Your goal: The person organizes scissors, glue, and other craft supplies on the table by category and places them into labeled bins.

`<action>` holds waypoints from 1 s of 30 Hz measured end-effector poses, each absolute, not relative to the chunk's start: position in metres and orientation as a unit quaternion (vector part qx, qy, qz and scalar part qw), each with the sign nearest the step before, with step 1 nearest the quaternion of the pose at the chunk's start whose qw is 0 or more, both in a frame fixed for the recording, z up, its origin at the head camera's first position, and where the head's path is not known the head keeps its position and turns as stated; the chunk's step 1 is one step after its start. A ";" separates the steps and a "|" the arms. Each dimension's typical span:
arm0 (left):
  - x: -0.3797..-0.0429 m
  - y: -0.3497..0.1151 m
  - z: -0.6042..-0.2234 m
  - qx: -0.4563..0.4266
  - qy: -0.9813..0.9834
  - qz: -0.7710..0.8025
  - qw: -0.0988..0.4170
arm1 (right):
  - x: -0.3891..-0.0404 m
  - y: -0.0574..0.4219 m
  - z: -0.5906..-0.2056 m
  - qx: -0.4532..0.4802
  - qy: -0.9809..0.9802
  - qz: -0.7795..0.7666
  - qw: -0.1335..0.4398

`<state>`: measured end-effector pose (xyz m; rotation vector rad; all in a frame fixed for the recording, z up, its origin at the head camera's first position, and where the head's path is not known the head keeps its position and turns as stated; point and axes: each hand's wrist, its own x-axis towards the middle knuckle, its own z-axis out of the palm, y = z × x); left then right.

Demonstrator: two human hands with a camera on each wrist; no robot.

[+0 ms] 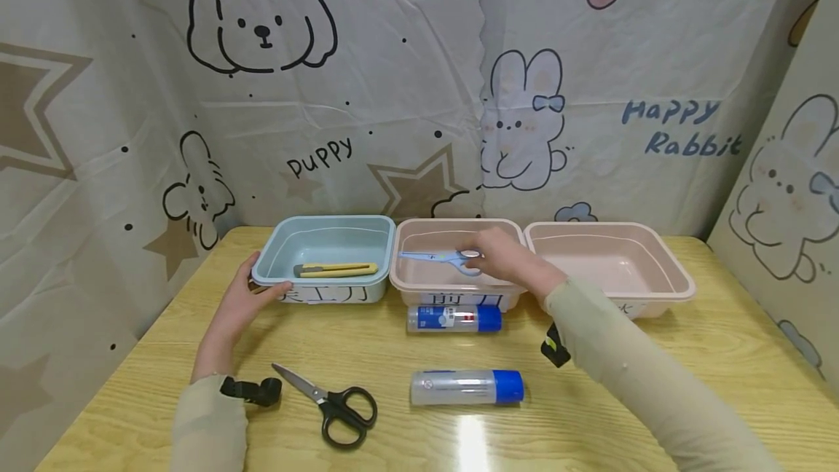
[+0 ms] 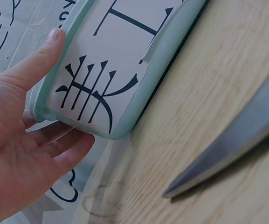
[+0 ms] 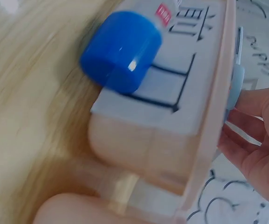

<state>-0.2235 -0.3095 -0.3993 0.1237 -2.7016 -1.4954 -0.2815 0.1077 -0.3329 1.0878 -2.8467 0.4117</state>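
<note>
Landmark: middle pink bin (image 1: 459,288). Over its mouth, my right hand (image 1: 501,257) pinches blue scissors (image 1: 439,257) by the handles, fingers nearly together, probably keeping the blades off my fingers. Left of the pink bin, my left hand (image 1: 245,301) hooks the blue bin (image 1: 379,291) at a corner, half curled, likely steadying it; yellow cutter (image 1: 336,269) inside. Front of pink bin: two blue-capped bottles (image 1: 467,387); front-left, black scissors (image 1: 339,412).

There are one blue bin (image 1: 331,241), two pink bins (image 1: 419,277) (image 1: 609,261), two pairs of scissors (image 1: 440,257) (image 1: 337,406), one yellow cutter (image 1: 337,269), two blue-capped tubes (image 1: 452,318) (image 1: 459,388), two hands (image 1: 244,304) (image 1: 503,253), two black wrist devices (image 1: 258,391) (image 1: 555,348) and one tabletop (image 1: 314,341).
</note>
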 end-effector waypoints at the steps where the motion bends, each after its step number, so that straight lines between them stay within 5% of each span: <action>1: -0.224 -0.310 -0.399 0.039 -0.873 -0.485 0.026 | -0.283 0.110 -0.334 0.350 -0.927 0.133 0.033; 18: -0.224 -0.310 -0.401 0.045 -0.873 -0.485 0.023 | -0.296 0.128 -0.361 0.268 -0.948 0.167 -0.024; 30: -0.224 -0.310 -0.400 0.045 -0.872 -0.487 0.023 | -0.296 0.117 -0.362 0.287 -0.948 0.136 0.019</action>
